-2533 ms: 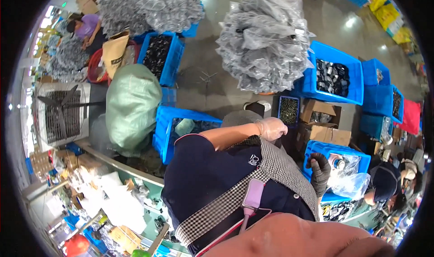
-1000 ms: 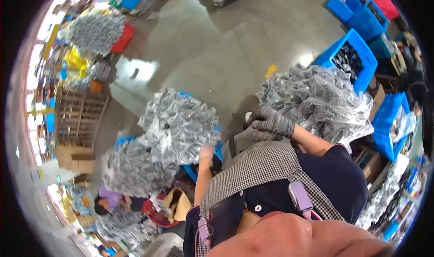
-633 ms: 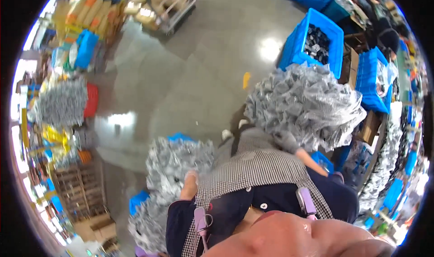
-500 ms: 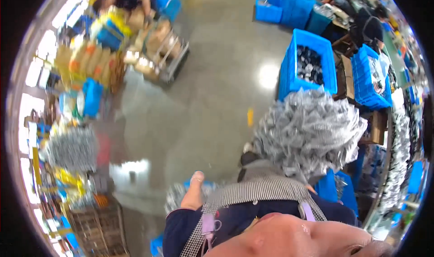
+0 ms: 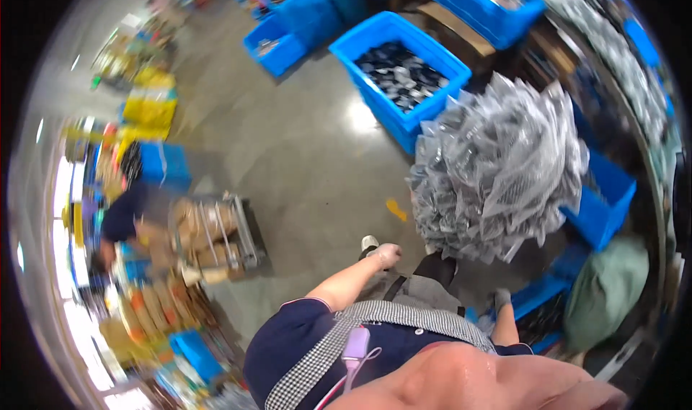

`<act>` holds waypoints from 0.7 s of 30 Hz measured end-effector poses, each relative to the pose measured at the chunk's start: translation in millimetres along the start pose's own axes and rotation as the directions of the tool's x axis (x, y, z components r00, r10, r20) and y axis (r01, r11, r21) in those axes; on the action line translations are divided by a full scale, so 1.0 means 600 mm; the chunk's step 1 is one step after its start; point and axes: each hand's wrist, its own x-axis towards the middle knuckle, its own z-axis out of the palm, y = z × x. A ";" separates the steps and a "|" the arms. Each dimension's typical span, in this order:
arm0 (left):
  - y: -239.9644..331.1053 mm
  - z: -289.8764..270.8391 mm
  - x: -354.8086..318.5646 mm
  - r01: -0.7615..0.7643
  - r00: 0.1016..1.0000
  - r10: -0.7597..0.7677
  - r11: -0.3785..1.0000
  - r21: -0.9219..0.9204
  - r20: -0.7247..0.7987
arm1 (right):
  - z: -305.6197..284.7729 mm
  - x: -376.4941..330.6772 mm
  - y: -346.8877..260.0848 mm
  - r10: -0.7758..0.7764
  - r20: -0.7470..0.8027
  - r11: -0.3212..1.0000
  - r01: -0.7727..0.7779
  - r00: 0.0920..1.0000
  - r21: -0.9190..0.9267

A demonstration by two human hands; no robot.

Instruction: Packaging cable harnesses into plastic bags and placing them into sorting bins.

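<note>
Bag bundle (image 5: 497,168) by R hand (image 5: 502,299)

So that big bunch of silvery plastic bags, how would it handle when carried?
The bunch of silvery bags probably feels floppy and rustly, since thin packets splay outward. It looks bulky, so likely awkward and apt to swing. Its weight cannot be told.

Glossy grey concrete floor (image 5: 303,158), blue crates (image 5: 400,68), loaded cardboard trolley (image 5: 213,237), overhead light glare
</note>
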 end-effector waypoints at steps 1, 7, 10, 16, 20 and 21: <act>0.031 -0.011 0.043 -0.120 0.989 0.117 0.992 0.030 0.093 | -0.042 0.093 0.093 -0.364 0.033 0.854 0.347 0.931 -0.388; -0.194 0.078 0.245 0.027 0.995 -0.019 0.997 -0.074 0.099 | 0.297 0.125 0.066 -0.326 0.143 0.855 0.227 0.934 0.467; -0.377 0.140 0.391 -0.009 0.989 -0.052 0.910 0.414 0.136 | 0.466 0.186 -0.012 0.125 0.360 0.445 -0.376 0.925 0.813; -0.498 0.197 0.566 -0.033 0.998 -0.018 0.686 -0.727 -0.062 | 0.590 0.239 -0.123 -0.012 -0.222 0.940 0.087 0.975 0.331; -0.281 0.252 0.568 0.263 0.955 -0.105 -0.138 -0.955 0.278 | 0.545 0.287 -0.070 -0.243 -0.575 0.940 0.043 0.781 -0.339; -0.273 0.241 0.566 0.233 0.967 -0.061 -0.183 -0.955 0.247 | 0.545 0.292 -0.077 -0.349 -0.585 0.868 0.018 0.732 -0.495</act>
